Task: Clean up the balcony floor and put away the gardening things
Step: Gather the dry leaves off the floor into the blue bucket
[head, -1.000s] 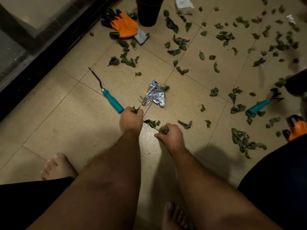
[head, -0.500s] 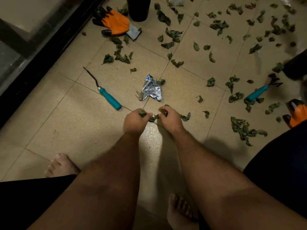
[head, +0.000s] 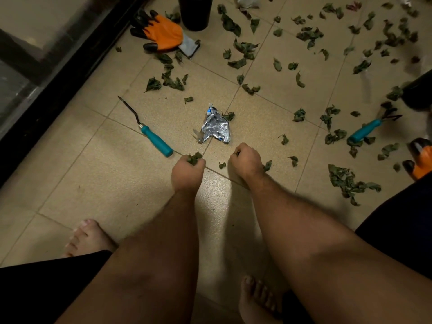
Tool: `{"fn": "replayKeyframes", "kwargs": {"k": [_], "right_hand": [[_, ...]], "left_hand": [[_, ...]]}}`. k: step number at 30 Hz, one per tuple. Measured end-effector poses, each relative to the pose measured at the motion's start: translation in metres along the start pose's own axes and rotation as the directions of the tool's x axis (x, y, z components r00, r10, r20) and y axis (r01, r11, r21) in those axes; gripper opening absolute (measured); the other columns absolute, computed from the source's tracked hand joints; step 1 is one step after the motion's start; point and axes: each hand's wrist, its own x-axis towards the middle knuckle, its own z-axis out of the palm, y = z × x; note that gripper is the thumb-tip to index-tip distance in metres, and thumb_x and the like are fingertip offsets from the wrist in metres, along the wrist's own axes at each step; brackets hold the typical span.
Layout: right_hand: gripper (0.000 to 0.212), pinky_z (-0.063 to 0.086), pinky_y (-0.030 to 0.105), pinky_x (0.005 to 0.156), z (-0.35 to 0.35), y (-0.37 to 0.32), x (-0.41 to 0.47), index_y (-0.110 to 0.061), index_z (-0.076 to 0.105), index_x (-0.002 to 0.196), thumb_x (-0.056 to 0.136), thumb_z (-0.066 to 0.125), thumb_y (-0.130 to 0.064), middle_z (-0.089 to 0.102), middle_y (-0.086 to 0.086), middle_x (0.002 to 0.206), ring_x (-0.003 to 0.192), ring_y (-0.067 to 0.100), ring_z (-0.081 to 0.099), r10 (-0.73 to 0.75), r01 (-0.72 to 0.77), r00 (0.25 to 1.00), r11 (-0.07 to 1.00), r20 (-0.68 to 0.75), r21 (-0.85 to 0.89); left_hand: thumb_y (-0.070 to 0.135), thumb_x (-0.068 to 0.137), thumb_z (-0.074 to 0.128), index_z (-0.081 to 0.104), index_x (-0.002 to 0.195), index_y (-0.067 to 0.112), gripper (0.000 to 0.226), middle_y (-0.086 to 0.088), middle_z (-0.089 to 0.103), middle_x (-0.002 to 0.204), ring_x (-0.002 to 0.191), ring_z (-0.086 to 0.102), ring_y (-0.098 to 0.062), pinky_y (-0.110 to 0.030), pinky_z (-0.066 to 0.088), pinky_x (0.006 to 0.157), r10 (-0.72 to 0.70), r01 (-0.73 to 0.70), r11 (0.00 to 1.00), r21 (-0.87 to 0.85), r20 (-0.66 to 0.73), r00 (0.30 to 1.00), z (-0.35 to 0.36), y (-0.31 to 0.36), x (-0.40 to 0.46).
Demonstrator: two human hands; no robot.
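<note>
Both fists are packed with leaves: the left hand (head: 188,170) grips a clump, the right hand (head: 245,163) curls round another, low over the floor (head: 93,174). Best empty them before stooping for the loose leaf (head: 222,165) between. Half a second ago the fists nearly touched; now they're apart.

Glossy speckled floor tiles (head: 70,174), crinkled shiny foil wrapper (head: 216,128), seemingly smooth plastic teal tool handle (head: 157,144).
</note>
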Motion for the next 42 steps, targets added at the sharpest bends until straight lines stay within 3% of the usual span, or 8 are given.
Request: {"fn": "replayKeyframes", "kwargs": {"k": [7, 13, 18, 23, 31, 35, 39, 42], "right_hand": [[0.006, 0.034, 0.019, 0.052, 0.011, -0.014, -0.026, -0.013, 0.059, 0.094, 0.089, 0.062, -0.016, 0.062, -0.001, 0.084, 0.075, 0.013, 0.056, 0.023, -0.02, 1.0, 0.979, -0.014, 0.201], [0.011, 0.049, 0.031, 0.066, 0.023, -0.014, -0.036, -0.016, 0.06, 0.089, 0.087, 0.068, -0.022, 0.065, 0.001, 0.086, 0.08, 0.02, 0.06, -0.002, -0.001, 0.998, 0.998, 0.055, 0.056], [0.005, 0.046, 0.031, 0.06, 0.0, -0.006, -0.027, -0.014, 0.057, 0.081, 0.084, 0.059, -0.016, 0.062, 0.001, 0.078, 0.072, 0.018, 0.057, 0.073, -0.06, 0.996, 0.968, -0.043, 0.244], [0.002, 0.049, 0.031, 0.066, -0.028, 0.025, -0.009, -0.015, 0.059, 0.085, 0.086, 0.06, -0.016, 0.064, 0.002, 0.082, 0.075, 0.019, 0.059, 0.177, -0.134, 0.963, 0.969, -0.205, 0.208], [0.027, 0.045, 0.029, 0.072, -0.013, 0.06, -0.016, -0.017, 0.063, 0.105, 0.087, 0.071, -0.034, 0.062, 0.001, 0.096, 0.086, 0.016, 0.056, 0.168, -0.151, 0.978, 0.979, -0.125, 0.138], [0.011, 0.039, 0.025, 0.064, -0.011, 0.051, -0.015, -0.014, 0.066, 0.088, 0.086, 0.072, -0.024, 0.062, 0.0, 0.086, 0.081, 0.017, 0.059, 0.135, -0.12, 0.987, 0.979, -0.087, 0.162], [0.011, 0.034, 0.013, 0.042, -0.019, 0.024, -0.004, -0.006, 0.057, 0.079, 0.088, 0.061, -0.001, 0.047, 0.001, 0.064, 0.048, -0.001, 0.042, 0.285, -0.183, 0.955, 0.779, -0.079, 0.6], [0.022, 0.035, 0.024, 0.051, -0.022, 0.009, 0.023, -0.013, 0.053, 0.066, 0.081, 0.066, -0.005, 0.051, 0.005, 0.063, 0.055, 0.012, 0.045, 0.345, -0.193, 0.936, 0.672, -0.071, 0.715]], "left_hand": [[0.017, 0.082, 0.064, 0.059, 0.082, 0.013, 0.006, -0.008, 0.065, 0.081, 0.065, 0.052, -0.02, -0.028, 0.041, 0.051, -0.212, 0.234, 0.864, -0.446, 0.1, 0.972, -0.009, 0.012, 0.005], [0.009, 0.094, 0.052, 0.059, 0.11, 0.025, 0.023, -0.003, 0.055, 0.073, 0.051, 0.046, -0.013, -0.023, 0.036, 0.041, -0.184, 0.269, 0.833, -0.484, 0.216, 0.959, 0.0, 0.03, 0.005], [0.021, 0.093, 0.063, 0.063, 0.089, 0.017, 0.005, -0.009, 0.056, 0.077, 0.051, 0.053, -0.016, -0.023, 0.046, 0.044, -0.207, 0.335, 0.846, -0.415, 0.325, 0.923, 0.007, 0.053, 0.002], [0.037, 0.087, 0.073, 0.06, 0.096, 0.017, 0.026, -0.006, 0.062, 0.093, 0.064, 0.063, -0.016, -0.033, 0.057, 0.063, -0.102, 0.337, 0.839, -0.426, 0.485, 0.869, 0.011, 0.095, 0.009], [0.03, 0.09, 0.071, 0.056, 0.1, 0.005, 0.031, -0.015, 0.057, 0.107, 0.094, 0.067, -0.029, -0.035, 0.062, 0.064, -0.051, 0.248, 0.768, -0.59, 0.33, 0.943, -0.014, 0.148, 0.065], [0.036, 0.091, 0.069, 0.054, 0.105, 0.01, 0.033, -0.008, 0.06, 0.099, 0.071, 0.072, -0.015, -0.036, 0.061, 0.074, -0.088, 0.209, 0.76, -0.616, 0.222, 0.971, -0.037, 0.141, 0.085], [0.028, 0.09, 0.071, 0.053, 0.119, 0.004, 0.042, -0.009, 0.065, 0.096, 0.063, 0.073, -0.011, -0.036, 0.062, 0.076, -0.145, 0.232, 0.723, -0.651, 0.185, 0.972, -0.046, 0.124, 0.096], [0.022, 0.089, 0.072, 0.057, 0.119, 0.002, 0.039, -0.013, 0.067, 0.102, 0.078, 0.074, -0.018, -0.022, 0.058, 0.059, -0.149, 0.238, 0.762, -0.602, 0.196, 0.969, -0.047, 0.112, 0.095]]}}
